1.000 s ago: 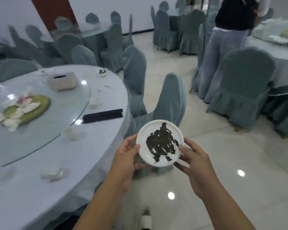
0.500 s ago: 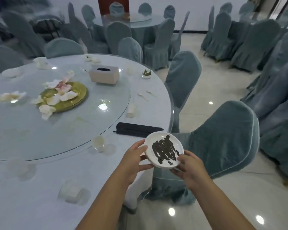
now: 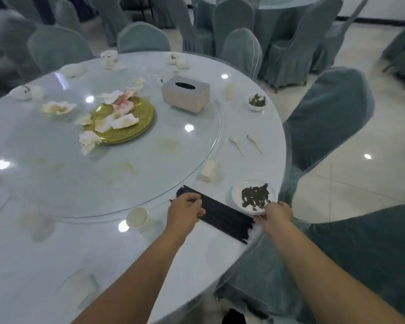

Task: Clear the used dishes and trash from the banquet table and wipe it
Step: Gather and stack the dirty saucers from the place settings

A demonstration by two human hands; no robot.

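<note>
Now the small white plate (image 3: 254,196), smeared with dark residue, sits on the surface (image 3: 150,253) near its right edge, where half a second ago both hands carried it in the air beside the chairs; the right hand (image 3: 276,213) grips its near rim, fingers curled round it; the left hand (image 3: 185,210) has let go of it and curls over the bundle of black chopsticks (image 3: 220,215) just left of the plate, seemingly gathering them. That suggests the plate is serving as a collecting base, with chopsticks next; much remains, judging by the crumpled napkins (image 3: 119,108) on the gold platter (image 3: 136,122), cup (image 3: 137,217), spoons (image 3: 236,143) and small bowl (image 3: 257,102); wiping looks far off.
</note>
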